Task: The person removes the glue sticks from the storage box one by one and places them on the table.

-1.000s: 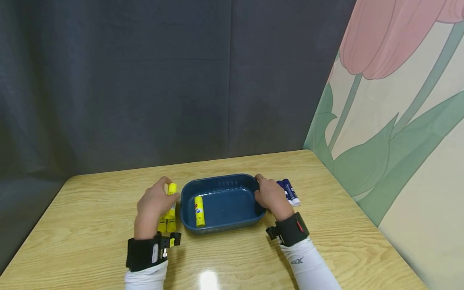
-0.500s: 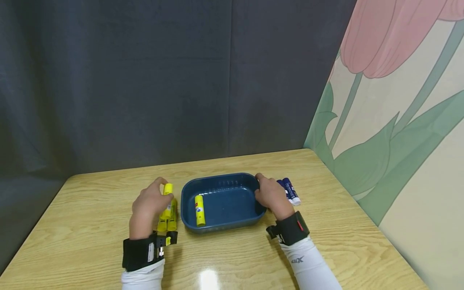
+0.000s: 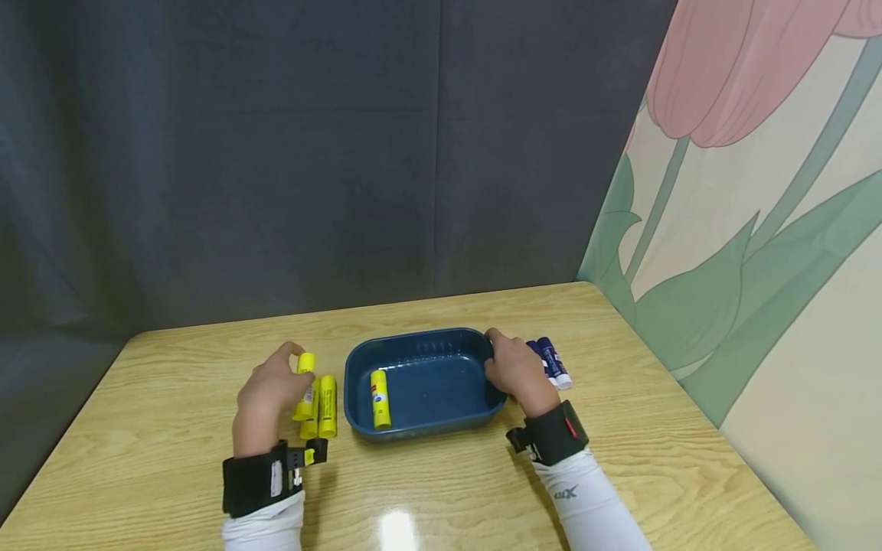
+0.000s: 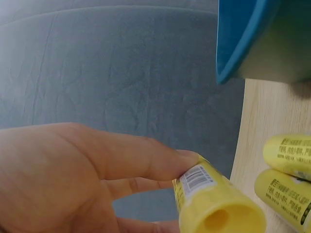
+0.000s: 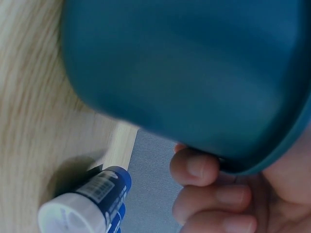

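Note:
My left hand (image 3: 267, 386) pinches a yellow glue stick (image 4: 206, 191) between thumb and fingers, its hollow end showing in the left wrist view. Two more yellow glue sticks (image 3: 328, 407) lie side by side on the table, just right of that hand. A dark blue plastic tray (image 3: 434, 392) stands mid-table, with one yellow glue stick (image 3: 380, 399) lying along its left side. At the tray's right end, my right hand (image 3: 515, 371) grips the rim, fingers curled underneath it in the right wrist view.
Beyond my right hand lie two dark blue glue sticks (image 3: 553, 363) with white ends, one partly hidden by the hand. A dark curtain (image 3: 310, 168) hangs behind the wooden table (image 3: 427, 490). A wall with painted tulips (image 3: 779, 291) borders the right side.
My left hand has moved left, away from the tray, carrying its glue stick. The two yellow glue sticks beneath now show more fully. My right hand and the tray stay put.

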`<act>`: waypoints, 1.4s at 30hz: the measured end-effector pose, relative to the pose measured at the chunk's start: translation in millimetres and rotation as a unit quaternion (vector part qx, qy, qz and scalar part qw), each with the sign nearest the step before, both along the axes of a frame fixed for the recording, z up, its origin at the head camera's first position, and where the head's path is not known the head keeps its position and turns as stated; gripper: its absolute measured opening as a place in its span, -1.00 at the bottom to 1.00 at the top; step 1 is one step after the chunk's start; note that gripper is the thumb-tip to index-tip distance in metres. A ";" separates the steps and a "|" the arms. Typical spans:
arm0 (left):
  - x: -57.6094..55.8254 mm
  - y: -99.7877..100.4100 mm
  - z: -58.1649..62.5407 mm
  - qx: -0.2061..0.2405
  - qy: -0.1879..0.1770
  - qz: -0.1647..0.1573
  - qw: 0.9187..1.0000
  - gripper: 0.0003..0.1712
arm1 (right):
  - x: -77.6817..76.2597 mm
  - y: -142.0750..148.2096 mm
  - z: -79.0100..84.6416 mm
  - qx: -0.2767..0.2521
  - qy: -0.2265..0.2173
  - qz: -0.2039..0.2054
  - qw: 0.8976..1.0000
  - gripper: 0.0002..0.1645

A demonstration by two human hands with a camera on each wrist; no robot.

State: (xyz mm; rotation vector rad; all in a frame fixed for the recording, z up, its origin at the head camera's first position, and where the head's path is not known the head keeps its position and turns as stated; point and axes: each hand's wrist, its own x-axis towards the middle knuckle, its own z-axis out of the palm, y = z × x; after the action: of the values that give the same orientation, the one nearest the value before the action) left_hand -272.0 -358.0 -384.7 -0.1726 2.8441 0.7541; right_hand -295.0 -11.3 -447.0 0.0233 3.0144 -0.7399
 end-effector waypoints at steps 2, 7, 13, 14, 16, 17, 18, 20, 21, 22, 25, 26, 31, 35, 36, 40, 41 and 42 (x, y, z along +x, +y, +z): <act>-0.1 -2.0 0.0 0.001 -0.003 0.001 1.000 -0.37 | 0.4 -0.1 0.3 0.000 0.001 0.000 1.000 -0.37; -1.1 -5.3 -0.3 0.005 -0.011 0.007 1.000 -0.36 | -0.3 -0.3 0.2 0.004 0.002 0.001 1.000 -0.36; -0.1 -7.7 -2.3 0.018 -0.022 0.020 0.999 -0.36 | -0.9 -0.1 0.0 0.006 0.001 0.002 1.000 -0.36; 0.1 -7.9 -2.4 0.020 -0.024 0.020 0.999 -0.36 | -0.9 -0.3 0.2 0.005 0.001 0.002 1.000 -0.36; 0.5 -8.1 -2.5 0.022 -0.027 0.021 0.999 -0.37 | -0.8 -0.4 0.5 0.005 -0.001 0.002 1.000 -0.36; 0.7 -8.3 -2.7 0.023 -0.028 0.021 0.999 -0.38 | -0.8 -0.4 0.8 0.004 -0.002 0.002 1.000 -0.36; 0.8 -8.5 -2.9 0.025 -0.030 0.023 0.999 -0.38 | -0.6 -0.4 1.0 0.004 -0.003 0.001 1.000 -0.36; 1.0 -8.8 -3.7 0.029 -0.031 0.026 0.999 -0.39 | -0.6 -0.4 1.4 0.003 -0.004 0.000 1.000 -0.36; 1.1 -9.0 -4.2 0.031 -0.032 0.028 0.999 -0.40 | -0.5 -0.3 1.4 0.003 -0.004 -0.001 1.000 -0.36; 1.2 -9.2 -4.7 0.033 -0.033 0.031 0.998 -0.40 | -0.4 -0.3 1.5 0.003 -0.004 -0.001 1.000 -0.36; 1.1 -9.5 -7.0 0.038 -0.035 0.040 0.998 -0.40 | -0.5 -0.2 0.9 0.003 -0.004 -0.001 1.000 -0.36; 1.1 -9.5 -7.7 0.040 -0.036 0.044 0.998 -0.39 | -0.7 -0.1 0.6 0.003 -0.003 -0.001 1.000 -0.36; 1.4 -8.8 -10.8 0.052 -0.042 0.061 0.996 -0.39 | -1.3 0.4 -0.4 0.005 0.000 0.001 1.000 -0.36; 1.3 -9.4 -12.5 0.053 -0.047 0.063 0.995 -0.41 | -1.3 0.4 -0.3 0.004 0.000 0.001 1.000 -0.36; 1.0 -9.7 -12.8 0.052 -0.049 0.063 0.995 -0.41 | -1.2 0.4 -0.2 0.004 0.000 0.001 1.000 -0.36; 0.7 -10.5 -14.4 0.053 -0.056 0.065 0.995 -0.41 | -0.8 0.5 -0.1 0.001 0.001 0.002 1.000 -0.36; 0.7 -10.7 -14.7 0.056 -0.059 0.066 0.995 -0.42 | -0.7 0.5 -0.1 0.000 0.002 0.002 1.000 -0.36; 0.6 -11.0 -15.1 0.057 -0.060 0.066 0.994 -0.42 | -0.5 0.4 0.0 0.000 0.002 0.002 1.000 -0.36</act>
State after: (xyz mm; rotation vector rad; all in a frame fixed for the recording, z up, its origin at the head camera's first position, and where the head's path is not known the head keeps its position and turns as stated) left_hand -271.4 -368.9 -399.8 -0.3777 2.6881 0.8973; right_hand -295.5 -10.9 -447.0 0.0153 3.0168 -0.7406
